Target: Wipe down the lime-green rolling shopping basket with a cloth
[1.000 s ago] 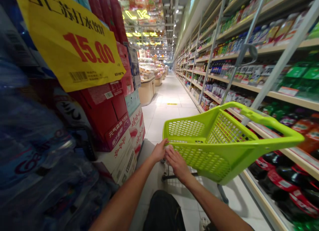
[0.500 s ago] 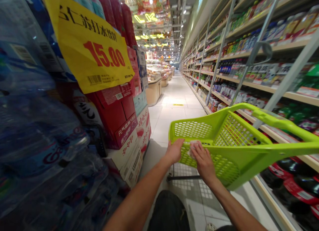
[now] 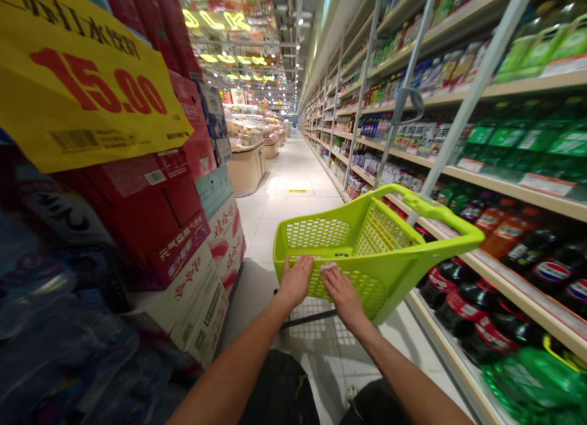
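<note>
A lime-green plastic shopping cart (image 3: 389, 278) with perforated sides stands side-on in front of me, its basket bare inside. My left hand (image 3: 297, 281) is on the near rim by the cart's left end, fingers close together over the edge. Just right of it, my right hand (image 3: 343, 293) presses a small crumpled pale cloth (image 3: 328, 268) against the outer side just below the rim. Its fingers are stretched over the cloth and partly hide it.
Shelves of bottled drinks (image 3: 518, 137) line the right side, with large cola bottles (image 3: 481, 315) low down. Stacked drink cartons (image 3: 183, 247) and a yellow price sign (image 3: 101, 88) stand close at left. A tiled aisle (image 3: 316, 186) runs ahead past wooden display counters (image 3: 247, 165).
My view has turned right, so the cart and shelves sit further left and more green bottles show. Along the rim, my left hand has moved nearer the right hand, which still presses the cloth.
</note>
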The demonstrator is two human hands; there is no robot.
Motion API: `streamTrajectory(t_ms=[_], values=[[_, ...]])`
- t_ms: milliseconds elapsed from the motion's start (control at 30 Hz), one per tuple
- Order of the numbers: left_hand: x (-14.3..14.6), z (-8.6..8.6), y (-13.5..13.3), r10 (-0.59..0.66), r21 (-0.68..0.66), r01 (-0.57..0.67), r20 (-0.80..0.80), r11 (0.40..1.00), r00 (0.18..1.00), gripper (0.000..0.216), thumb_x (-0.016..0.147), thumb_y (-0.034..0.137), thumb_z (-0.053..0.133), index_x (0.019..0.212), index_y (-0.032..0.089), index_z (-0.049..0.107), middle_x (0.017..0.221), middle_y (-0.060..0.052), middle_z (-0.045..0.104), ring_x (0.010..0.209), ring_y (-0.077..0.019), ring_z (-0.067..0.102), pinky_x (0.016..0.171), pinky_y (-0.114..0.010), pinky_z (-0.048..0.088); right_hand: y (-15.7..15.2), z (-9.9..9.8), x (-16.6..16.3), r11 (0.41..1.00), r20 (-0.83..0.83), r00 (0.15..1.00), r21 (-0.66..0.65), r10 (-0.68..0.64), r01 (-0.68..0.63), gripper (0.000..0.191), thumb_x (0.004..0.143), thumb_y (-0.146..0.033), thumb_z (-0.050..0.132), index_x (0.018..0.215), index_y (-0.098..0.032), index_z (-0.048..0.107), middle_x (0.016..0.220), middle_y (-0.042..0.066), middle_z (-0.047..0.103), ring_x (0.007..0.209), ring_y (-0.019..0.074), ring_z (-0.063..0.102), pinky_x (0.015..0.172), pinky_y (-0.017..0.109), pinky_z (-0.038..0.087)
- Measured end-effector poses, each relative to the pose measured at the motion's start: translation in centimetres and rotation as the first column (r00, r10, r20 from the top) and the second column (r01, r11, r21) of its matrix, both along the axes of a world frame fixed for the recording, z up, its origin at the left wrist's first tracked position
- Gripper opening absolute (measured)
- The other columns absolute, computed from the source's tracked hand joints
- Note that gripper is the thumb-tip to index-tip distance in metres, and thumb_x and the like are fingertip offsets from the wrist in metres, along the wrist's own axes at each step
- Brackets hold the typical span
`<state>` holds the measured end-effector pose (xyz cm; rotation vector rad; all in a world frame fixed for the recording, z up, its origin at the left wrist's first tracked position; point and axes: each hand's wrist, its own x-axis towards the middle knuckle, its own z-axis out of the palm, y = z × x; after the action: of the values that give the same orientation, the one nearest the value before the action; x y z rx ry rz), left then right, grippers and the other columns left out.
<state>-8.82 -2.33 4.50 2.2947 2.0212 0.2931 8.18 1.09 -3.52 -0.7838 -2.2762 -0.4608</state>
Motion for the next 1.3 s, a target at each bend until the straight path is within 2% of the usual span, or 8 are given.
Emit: streamTrajectory(t_ms=[100,267,467,667,833,1033,1233,1300], values=[[0.4,-0.1,0.2,-0.005,0.017,0.005,-0.024,1.0,1.0,0.064,0.071,0.003,0.03,0.134,0.018,0.026,0.141,-0.007,0.029,0.131,-0.0191,0.023,0.106,-0.053,0.004,-0.8,-1.0,1.3,0.999,0.054,0.999,-0.033,-0.004,0.006,0.045,0.082,-0.003,0.032,0.118,-0.021,0.052,0.121,0.005,0.055,0.125,0.0164,0.034,0.094,0.037,0.037],[2.4,-0.2,0.7,-0.091,0.075,0.093,-0.019,0.993,0.996,0.064,0.072,0.002,0.028,0.133,0.018,0.026,0.142,-0.005,0.027,0.132,-0.0173,0.019,0.106,-0.053,0.002,-0.2,1.3,2.5,0.995,-0.094,0.991,0.006,-0.096,0.097,0.048,0.081,-0.002,0.031,0.122,-0.02,0.048,0.129,0.007,0.047,0.129,0.0203,0.025,0.099,0.044,0.03],[3.6,-0.3,0.7,-0.085,0.067,0.086,-0.014,0.994,0.996,0.061,0.073,0.003,0.026,0.132,0.017,0.028,0.142,-0.006,0.028,0.131,-0.0176,0.021,0.106,-0.054,0.003,-0.2,-1.1,5.0,0.995,0.028,0.996,-0.05,-0.08,0.081,0.046,0.083,-0.004,0.033,0.123,-0.02,0.048,0.121,0.006,0.055,0.126,0.0181,0.033,0.093,0.038,0.038],[5.4,-0.3,1.2,-0.159,0.116,0.165,-0.062,0.979,0.985,0.059,0.076,0.005,0.026,0.133,0.015,0.025,0.142,-0.007,0.026,0.132,-0.018,0.02,0.105,-0.056,0.006,0.5,0.9,5.6,0.987,-0.114,0.981,-0.022,-0.159,0.157,0.046,0.083,-0.005,0.033,0.124,-0.02,0.046,0.129,0.008,0.047,0.131,0.019,0.021,0.1,0.044,0.028],[6.1,-0.9,1.3,-0.15,0.138,0.166,-0.119,0.976,0.981,0.058,0.076,0.003,0.025,0.132,0.015,0.027,0.142,-0.008,0.028,0.131,-0.0176,0.022,0.105,-0.057,0.009,-0.2,-0.8,7.4,0.988,-0.003,0.989,-0.04,-0.149,0.148,0.047,0.081,-0.002,0.032,0.121,-0.018,0.049,0.122,0.007,0.054,0.129,0.0169,0.027,0.095,0.038,0.035],[7.8,-0.7,1.7,-0.203,0.21,0.225,-0.122,0.951,0.971,0.056,0.078,0.006,0.025,0.133,0.016,0.025,0.142,-0.007,0.027,0.131,-0.0175,0.02,0.105,-0.056,0.011,0.3,2.1,8.1,0.972,-0.132,0.964,0.016,-0.23,0.234,0.048,0.081,-0.003,0.033,0.123,-0.02,0.047,0.129,0.008,0.048,0.13,0.0192,0.025,0.1,0.042,0.027],[8.6,-1.2,1.9,-0.216,0.198,0.243,-0.152,0.95,0.965,0.056,0.077,0.007,0.027,0.133,0.015,0.024,0.142,-0.007,0.026,0.132,-0.0183,0.02,0.104,-0.057,0.011,-0.1,-0.7,10.4,0.965,0.01,0.965,-0.022,-0.262,0.262,0.046,0.082,-0.004,0.033,0.123,-0.021,0.047,0.122,0.007,0.054,0.126,0.0176,0.033,0.095,0.038,0.033],[8.9,-1.0,2.0,-0.23,0.213,0.258,-0.147,0.942,0.962,0.057,0.078,0.007,0.026,0.134,0.015,0.023,0.143,-0.007,0.026,0.132,-0.0179,0.019,0.104,-0.057,0.011,-0.3,0.0,10.9,0.963,-0.021,0.962,-0.016,-0.271,0.27,0.046,0.082,-0.005,0.033,0.124,-0.02,0.046,0.124,0.007,0.052,0.127,0.0176,0.031,0.096,0.039,0.031]])
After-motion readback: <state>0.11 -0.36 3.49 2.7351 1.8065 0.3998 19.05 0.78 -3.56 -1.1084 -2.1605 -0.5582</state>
